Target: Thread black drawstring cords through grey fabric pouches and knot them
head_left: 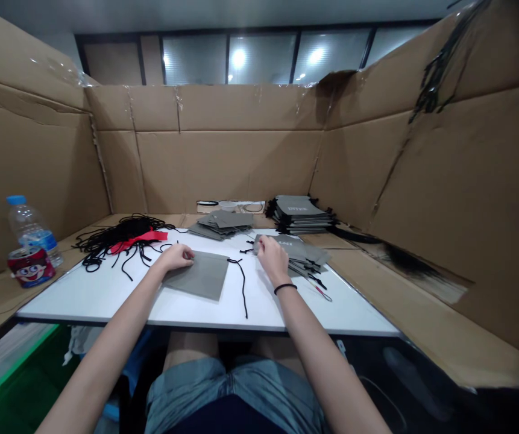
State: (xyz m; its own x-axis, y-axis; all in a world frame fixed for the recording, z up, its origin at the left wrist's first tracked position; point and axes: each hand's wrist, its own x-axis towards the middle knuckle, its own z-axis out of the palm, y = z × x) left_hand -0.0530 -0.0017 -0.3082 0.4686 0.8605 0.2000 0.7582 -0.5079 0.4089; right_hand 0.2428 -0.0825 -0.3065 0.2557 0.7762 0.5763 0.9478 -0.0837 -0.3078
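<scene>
My left hand (176, 257) rests with curled fingers on the top left corner of a flat grey pouch (201, 275) lying on the white board (105, 298). A black cord (242, 283) trails from the pouch's right corner toward me. My right hand (272, 255), a black band round its wrist, reaches over a small pile of grey pouches (307, 256) and pinches the edge of the top one.
A tangle of black cords (114, 238) with a red piece lies at the left. Two more stacks of grey pouches (302, 215) sit at the back. A water bottle (31, 229) and a red can (31, 266) stand far left. Cardboard walls (467, 181) enclose the desk.
</scene>
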